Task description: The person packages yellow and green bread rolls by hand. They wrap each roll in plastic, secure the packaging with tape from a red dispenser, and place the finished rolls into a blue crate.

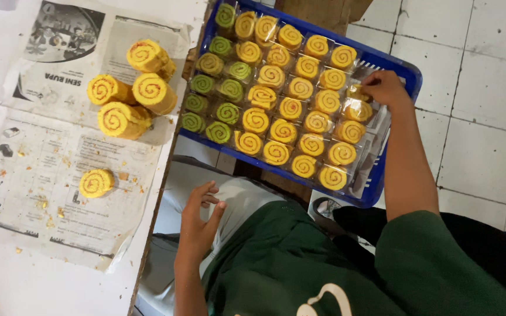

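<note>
Head view, left to right. Bench (7,281) on the left, white, with a newspaper sheet (60,146) spread on it and crumbs scattered over the sheet. On the paper: a cluster of four unwrapped yellow swirl roll cakes (131,88), touching each other, near the sheet's upper right. One single roll slice (96,182) lies apart, lower down. These five look not yet packed.

Left hand (199,219) hangs off the bench edge above the lap, fingers (208,193) loosely spread, holding nothing, touching nothing that I can see.

Middle-right: blue plastic tray (408,73) sitting beside the bench, over a brown surface. It is nearly full of wrapped roll slices (282,105) in clear film, green ones in the left columns, yellow-orange ones across the rest, in close rows. Bare tray shows only at the right edge.

Right hand (385,89) is at the tray's upper right corner, fingers pinched on a wrapped slice (356,93) there, which touches its neighbours. Cannot tell whether it is fully set down.

Judgement: packing mostly done; a handful of rolls on the paper left, little room in the tray.

White tiled floor (481,117) far right.
</note>
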